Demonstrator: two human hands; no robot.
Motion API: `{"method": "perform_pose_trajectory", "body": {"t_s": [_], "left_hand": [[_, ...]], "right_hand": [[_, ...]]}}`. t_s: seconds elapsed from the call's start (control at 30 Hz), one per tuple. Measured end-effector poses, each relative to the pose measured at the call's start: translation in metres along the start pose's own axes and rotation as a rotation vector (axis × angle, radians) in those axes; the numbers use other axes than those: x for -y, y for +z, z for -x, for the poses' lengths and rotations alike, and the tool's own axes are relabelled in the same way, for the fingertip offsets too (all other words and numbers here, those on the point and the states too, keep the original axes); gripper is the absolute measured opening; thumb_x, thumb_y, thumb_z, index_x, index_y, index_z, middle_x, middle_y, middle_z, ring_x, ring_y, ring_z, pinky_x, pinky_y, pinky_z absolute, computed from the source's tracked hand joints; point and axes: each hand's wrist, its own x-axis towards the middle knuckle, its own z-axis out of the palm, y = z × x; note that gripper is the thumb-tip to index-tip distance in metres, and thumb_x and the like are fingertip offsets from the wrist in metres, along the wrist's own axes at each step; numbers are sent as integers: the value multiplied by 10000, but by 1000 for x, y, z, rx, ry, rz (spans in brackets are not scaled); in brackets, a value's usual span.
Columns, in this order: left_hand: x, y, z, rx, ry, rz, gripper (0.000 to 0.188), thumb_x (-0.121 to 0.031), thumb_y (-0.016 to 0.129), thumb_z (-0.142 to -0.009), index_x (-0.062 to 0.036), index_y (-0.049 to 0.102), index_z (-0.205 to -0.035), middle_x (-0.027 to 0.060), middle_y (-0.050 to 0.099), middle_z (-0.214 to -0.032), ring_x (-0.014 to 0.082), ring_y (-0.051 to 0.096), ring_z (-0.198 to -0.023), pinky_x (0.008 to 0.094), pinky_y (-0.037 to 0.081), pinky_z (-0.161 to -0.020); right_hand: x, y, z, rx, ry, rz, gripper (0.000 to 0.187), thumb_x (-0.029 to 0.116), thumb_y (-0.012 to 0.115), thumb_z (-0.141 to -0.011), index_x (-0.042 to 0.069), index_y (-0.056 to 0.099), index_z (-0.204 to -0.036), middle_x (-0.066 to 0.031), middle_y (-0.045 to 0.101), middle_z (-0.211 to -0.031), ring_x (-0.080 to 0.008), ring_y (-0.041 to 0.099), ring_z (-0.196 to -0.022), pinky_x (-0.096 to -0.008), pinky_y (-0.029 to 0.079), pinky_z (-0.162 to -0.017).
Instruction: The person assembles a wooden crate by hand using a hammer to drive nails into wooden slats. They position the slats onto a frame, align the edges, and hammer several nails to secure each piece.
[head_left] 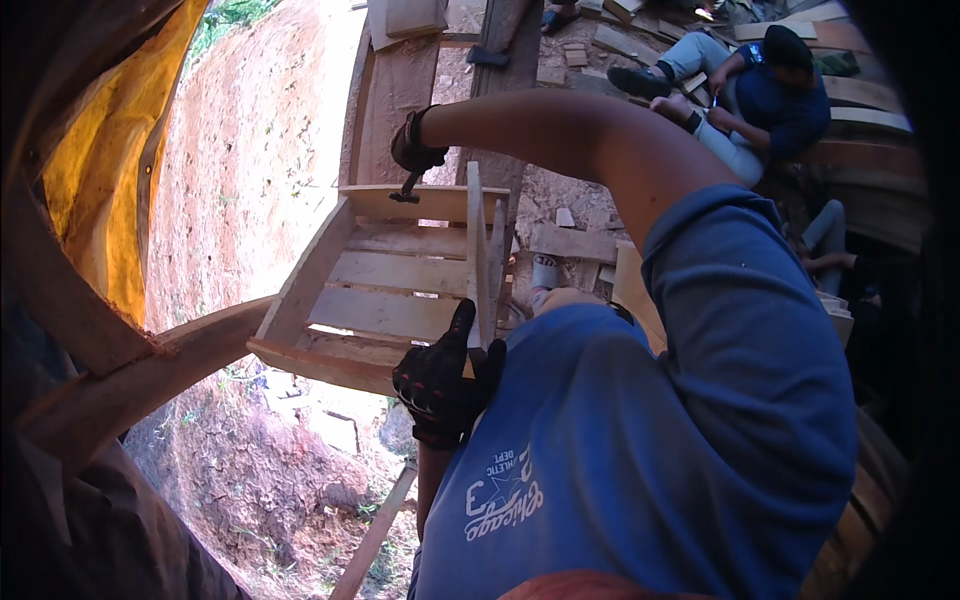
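A slatted wooden crate (395, 270) sits before me, its pale boards spaced with narrow gaps. Along its right side stands an upright slat (476, 240). My left hand (445, 385), in a black glove, is closed around the near end of that slat, with the index finger stretched along the wood. At the far end, my right hand (417, 145), also in a dark glove, grips a hammer (405, 193). The hammer's dark head hangs just over the crate's far end board (425, 203); whether they touch I cannot tell.
Beyond the crate run thick planks (400, 110), with a dark metal tool head (487, 57) on one. A seated co-worker (770, 100) is at the upper right among scattered boards; another person's leg (826, 235) shows below. A curved beam (170, 360) and yellow sheet (105, 150) are left.
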Motion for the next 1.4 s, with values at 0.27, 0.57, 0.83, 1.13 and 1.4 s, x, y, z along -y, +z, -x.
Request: {"method": "perform_pose_trajectory", "body": {"t_s": [0.27,0.57,0.83,1.13,1.4], "left_hand": [[-7,-3,1,-26,-19,-48,520,-341,846,-836,-22,778,-1242,92,799,-871,181,548,-464,346,489,-520],[-6,-1,-2,-38,6,-40,354,-301,848,-828,-27,798,-1046,111,820,-1088,187,569,-462,344,504,-524],[-8,-1,-2,-43,-2,-29,321,-306,858,-824,-36,781,-981,114,812,-1144,195,604,-486,338,513,-530],[-8,-3,-8,44,-7,-47,286,-320,856,-836,-58,754,-889,123,800,-1193,200,615,-503,347,517,-549],[-11,-6,-3,42,-26,-68,291,-336,860,-833,-63,778,-891,125,805,-1168,204,624,-501,352,514,-544]], "right_hand": [[8,4,-6,40,-52,13,279,297,646,-980,82,807,-1055,-131,789,-1091,-337,751,-1018,-498,598,-844],[6,15,-1,45,-68,39,278,275,664,-972,62,814,-1067,-135,794,-1099,-331,760,-1018,-502,603,-836],[17,-21,36,153,67,16,215,264,727,-906,90,831,-978,-130,798,-964,-308,750,-899,-472,578,-772],[-8,9,28,19,70,129,286,309,706,-904,92,840,-1033,-126,800,-1069,-328,753,-966,-494,593,-799],[21,-16,45,133,181,138,364,358,704,-938,104,811,-1177,-116,799,-1133,-295,744,-1083,-448,559,-966]]}}
